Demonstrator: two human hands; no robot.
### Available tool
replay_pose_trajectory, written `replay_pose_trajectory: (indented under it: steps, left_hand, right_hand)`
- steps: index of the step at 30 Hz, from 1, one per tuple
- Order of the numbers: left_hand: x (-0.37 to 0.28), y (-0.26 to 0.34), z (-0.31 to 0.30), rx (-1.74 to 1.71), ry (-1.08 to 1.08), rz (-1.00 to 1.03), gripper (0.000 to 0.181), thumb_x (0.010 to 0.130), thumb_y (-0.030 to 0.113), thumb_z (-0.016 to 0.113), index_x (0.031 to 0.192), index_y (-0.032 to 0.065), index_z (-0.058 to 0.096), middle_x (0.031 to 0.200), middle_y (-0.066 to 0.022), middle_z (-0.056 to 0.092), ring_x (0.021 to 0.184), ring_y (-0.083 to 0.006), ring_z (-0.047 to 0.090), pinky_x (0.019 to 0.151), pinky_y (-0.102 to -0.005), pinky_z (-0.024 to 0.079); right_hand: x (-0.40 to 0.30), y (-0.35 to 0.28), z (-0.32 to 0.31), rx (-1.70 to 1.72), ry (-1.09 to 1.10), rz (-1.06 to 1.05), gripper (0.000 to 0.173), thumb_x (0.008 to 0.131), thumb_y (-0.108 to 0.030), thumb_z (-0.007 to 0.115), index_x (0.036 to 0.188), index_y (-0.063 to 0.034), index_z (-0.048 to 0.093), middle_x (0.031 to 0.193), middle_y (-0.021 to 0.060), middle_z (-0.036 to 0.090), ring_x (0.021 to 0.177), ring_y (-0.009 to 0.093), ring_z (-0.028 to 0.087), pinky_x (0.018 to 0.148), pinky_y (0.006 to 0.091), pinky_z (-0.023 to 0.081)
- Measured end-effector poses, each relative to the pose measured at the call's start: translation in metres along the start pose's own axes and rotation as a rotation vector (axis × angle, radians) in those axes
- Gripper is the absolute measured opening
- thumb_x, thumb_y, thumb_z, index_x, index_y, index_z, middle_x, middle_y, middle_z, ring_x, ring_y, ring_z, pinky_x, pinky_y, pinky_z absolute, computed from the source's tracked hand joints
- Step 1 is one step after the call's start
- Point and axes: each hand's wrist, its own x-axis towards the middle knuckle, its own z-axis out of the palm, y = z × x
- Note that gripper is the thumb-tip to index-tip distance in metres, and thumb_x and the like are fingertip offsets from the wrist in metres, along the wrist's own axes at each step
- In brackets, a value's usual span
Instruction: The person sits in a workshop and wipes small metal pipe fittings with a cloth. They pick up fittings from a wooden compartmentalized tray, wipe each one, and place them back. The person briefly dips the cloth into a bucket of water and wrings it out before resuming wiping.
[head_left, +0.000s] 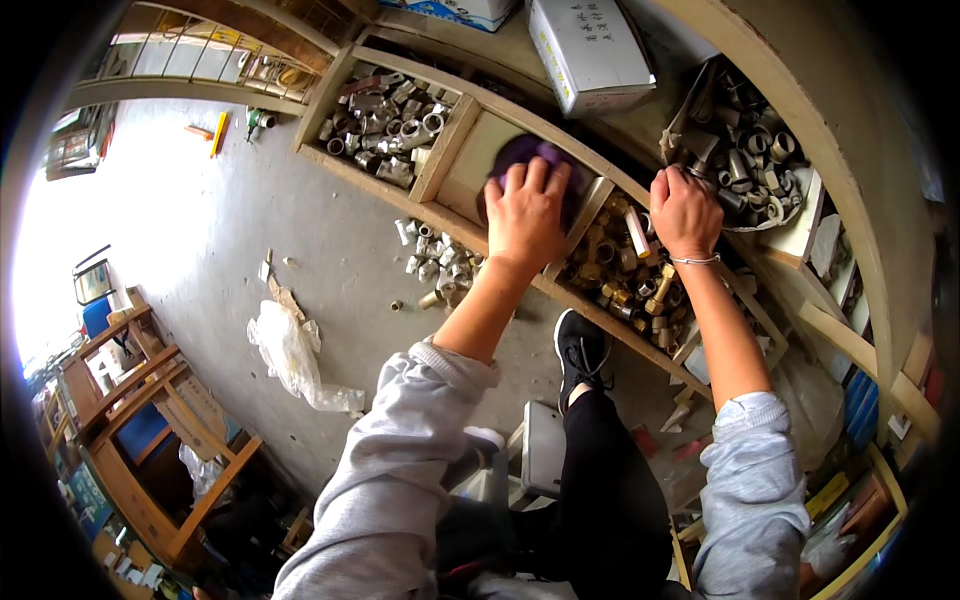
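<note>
My left hand (529, 214) is closed on a bunched purple cloth (551, 157), pressed down inside the middle compartment of a wooden divided tray (457, 142). Silvery metal pipe fittings (390, 120) fill the compartment to its left, and brass fittings (652, 292) lie in the one to its right. Fingers curled, my right hand (684, 212) rests by the tray's back rim, beside a bag of metal fittings (757, 161); whether it grips the rim or the bag's edge cannot be told. A bracelet circles that wrist.
A white cardboard box (592, 56) with writing stands behind the tray. Loose fittings (442, 259) and a crumpled clear plastic bag (289, 352) lie on the concrete floor. Wooden furniture (142, 480) is at the lower left. My black shoe (581, 349) is just in front of the tray.
</note>
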Motion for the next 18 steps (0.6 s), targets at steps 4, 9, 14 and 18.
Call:
replay_pose_trajectory:
  steps: [4, 9, 14, 18]
  left_hand:
    - [0.003, -0.03, -0.007, 0.057, -0.035, 0.33, 0.062, 0.069, 0.015, 0.069, 0.128, 0.0275, 0.056, 0.131, -0.0029, 0.05, 0.12, -0.0238, 0.049, 0.097, -0.0466, 0.041]
    - [0.029, -0.067, -0.022, 0.114, 0.066, 0.157, 0.053, 0.07, 0.008, 0.066, 0.121, 0.0224, 0.058, 0.123, -0.0056, 0.052, 0.111, -0.0273, 0.055, 0.089, -0.0431, 0.047]
    - [0.012, -0.041, -0.013, 0.081, 0.009, 0.018, 0.05, 0.069, 0.017, 0.069, 0.116, 0.0205, 0.056, 0.107, -0.0084, 0.051, 0.103, -0.031, 0.055, 0.078, -0.0454, 0.053]
    - [-0.009, -0.035, -0.031, -0.273, -0.177, 0.069, 0.047, 0.07, 0.019, 0.065, 0.116, 0.0159, 0.059, 0.105, -0.0107, 0.056, 0.104, -0.0309, 0.058, 0.087, -0.0424, 0.05]
  right_hand:
    - [-0.001, 0.002, -0.001, 0.002, -0.013, -0.002, 0.025, 0.092, -0.025, 0.05, 0.073, -0.0101, 0.058, 0.073, 0.0092, 0.066, 0.07, 0.033, 0.063, 0.058, 0.044, 0.05]
    - [-0.001, 0.0, -0.001, 0.023, -0.002, 0.004, 0.026, 0.092, -0.026, 0.051, 0.072, -0.0102, 0.057, 0.074, 0.0095, 0.066, 0.071, 0.033, 0.063, 0.059, 0.0448, 0.05]
    - [-0.001, 0.002, 0.0, 0.015, -0.023, 0.016, 0.026, 0.092, -0.026, 0.051, 0.072, -0.0101, 0.057, 0.074, 0.0095, 0.066, 0.071, 0.034, 0.063, 0.059, 0.0449, 0.05]
    - [0.002, -0.003, -0.006, 0.048, -0.031, 0.004, 0.027, 0.092, -0.027, 0.05, 0.072, -0.0098, 0.057, 0.074, 0.0102, 0.066, 0.072, 0.034, 0.063, 0.06, 0.0454, 0.05]
